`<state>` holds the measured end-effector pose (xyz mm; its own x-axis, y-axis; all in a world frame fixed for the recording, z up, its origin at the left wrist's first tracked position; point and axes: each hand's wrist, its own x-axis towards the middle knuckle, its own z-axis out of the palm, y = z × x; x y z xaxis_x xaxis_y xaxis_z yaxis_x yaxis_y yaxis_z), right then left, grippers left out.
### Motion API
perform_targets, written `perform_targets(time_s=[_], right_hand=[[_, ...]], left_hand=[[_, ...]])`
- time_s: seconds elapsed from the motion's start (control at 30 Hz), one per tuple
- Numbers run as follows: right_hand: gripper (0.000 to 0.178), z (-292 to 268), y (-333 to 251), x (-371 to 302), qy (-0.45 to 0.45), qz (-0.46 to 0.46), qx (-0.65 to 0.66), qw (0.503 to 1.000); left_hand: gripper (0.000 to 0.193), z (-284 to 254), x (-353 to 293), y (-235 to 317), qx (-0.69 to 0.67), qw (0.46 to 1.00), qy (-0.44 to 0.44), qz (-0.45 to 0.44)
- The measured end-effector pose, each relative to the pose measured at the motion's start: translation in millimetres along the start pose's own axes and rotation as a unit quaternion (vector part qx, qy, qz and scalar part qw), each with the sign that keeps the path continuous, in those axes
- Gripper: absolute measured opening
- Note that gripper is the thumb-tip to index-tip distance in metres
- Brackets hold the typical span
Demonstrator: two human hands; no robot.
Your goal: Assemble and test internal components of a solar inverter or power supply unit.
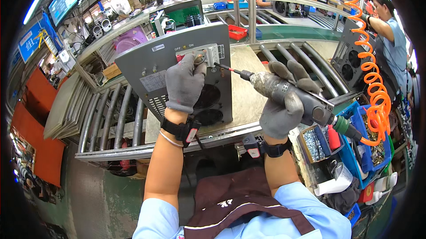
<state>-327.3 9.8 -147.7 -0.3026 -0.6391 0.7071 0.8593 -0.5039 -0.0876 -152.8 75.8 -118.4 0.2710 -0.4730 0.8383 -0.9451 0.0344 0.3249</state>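
A dark grey metal machine case [133, 63] stands in front of me, with a switch marking, vents and two round fans on its panel. My left hand [185, 83], in a grey glove, is closed with its fingertips at the light terminal block [213, 54] on the panel. What those fingers pinch is too small to make out. My gloved right hand [280, 114] is wrapped round a pneumatic screwdriver [268, 85]. Its thin bit [227, 68] points left, with the tip close to the terminal block's right side.
An orange coiled air hose [375, 83] runs up from the screwdriver. Metal rollers [106, 114] flank the work board [244, 88]. On the right are blue bins [377, 159] and a box of screws [313, 143]. A person [390, 34] works beside another case [350, 57].
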Motion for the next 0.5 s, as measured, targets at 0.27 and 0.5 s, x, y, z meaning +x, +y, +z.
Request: perform_targets(time_s=[0.27, 0.5], right_hand=[[0.044, 11.0, 0.6, -8.6, -0.025, 0.002, -0.023, 0.999], [0.050, 21.1, 1.7, -20.1, 0.034, 0.013, -0.021, 0.999]], left_hand=[[0.017, -12.5, -3.4, -10.5, -0.033, 0.999, 0.000, -0.016], [0.017, -20.8, -6.3, -14.8, -0.050, 0.998, -0.016, -0.017]])
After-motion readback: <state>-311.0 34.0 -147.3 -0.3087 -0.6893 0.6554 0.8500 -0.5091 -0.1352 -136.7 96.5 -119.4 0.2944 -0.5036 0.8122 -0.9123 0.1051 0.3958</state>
